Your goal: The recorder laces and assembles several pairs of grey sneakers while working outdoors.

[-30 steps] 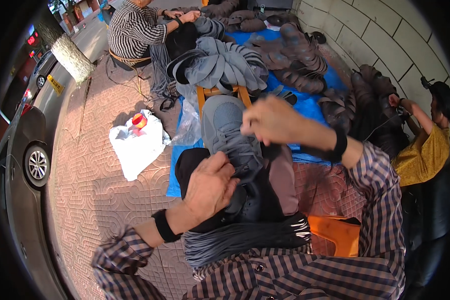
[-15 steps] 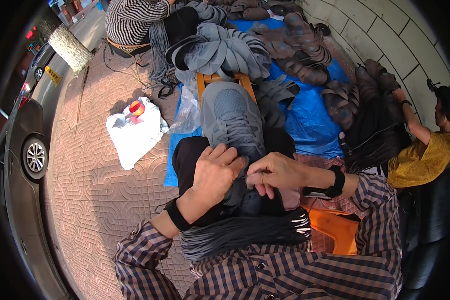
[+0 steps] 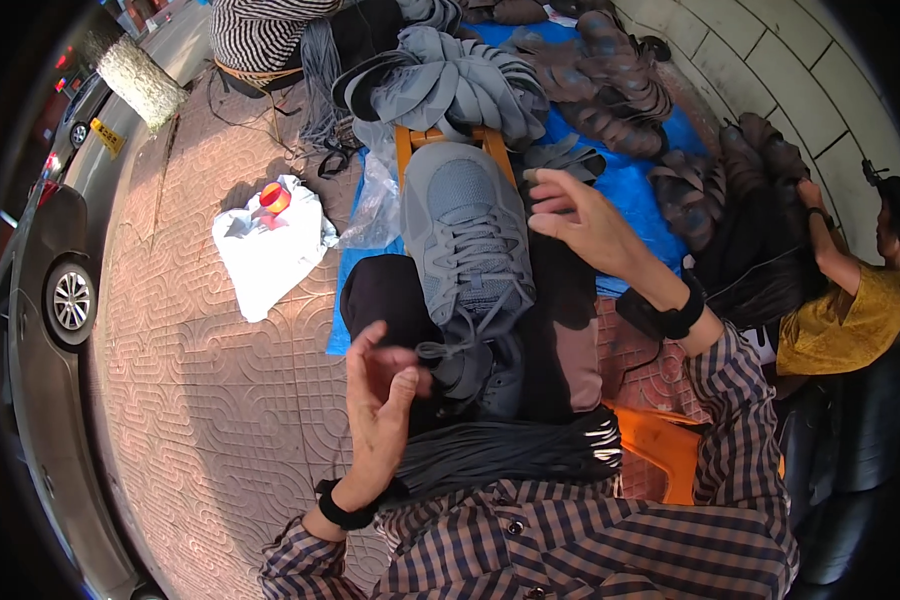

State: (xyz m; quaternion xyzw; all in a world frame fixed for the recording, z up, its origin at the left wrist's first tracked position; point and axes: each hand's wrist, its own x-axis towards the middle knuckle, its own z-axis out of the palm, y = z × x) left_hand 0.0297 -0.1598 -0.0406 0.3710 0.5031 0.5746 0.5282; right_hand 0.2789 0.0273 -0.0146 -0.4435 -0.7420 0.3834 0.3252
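Note:
A grey shoe upper [image 3: 467, 200] rests on a wooden stand [image 3: 406, 150], toe pointing away from me. Its lace [image 3: 475, 250] is threaded through the eyelets, and a lace loop [image 3: 448, 350] lies at the collar end, over the dark opening. Just left of that loop is my left hand [image 3: 380, 405], fingers apart and slightly blurred, holding nothing I can see. My right hand [image 3: 585, 225] is raised off the upper's right side, fingers stretched out. Across my lap lies a bundle of dark grey laces [image 3: 500, 460].
Stacked grey uppers [image 3: 460, 80] lie beyond the stand; brown ones [image 3: 610, 90] sit on a blue sheet [image 3: 630, 205]. A white bag [image 3: 260, 260] with a red roll [image 3: 274, 198] lies left on the paving. A person in yellow [image 3: 840, 320] is at right. An orange stool [image 3: 660, 460] is near me.
Both hands were together at the collar, fingers pinched on the lace. They have moved apart: the right up and forward, the left down and left. The lace loop now shows.

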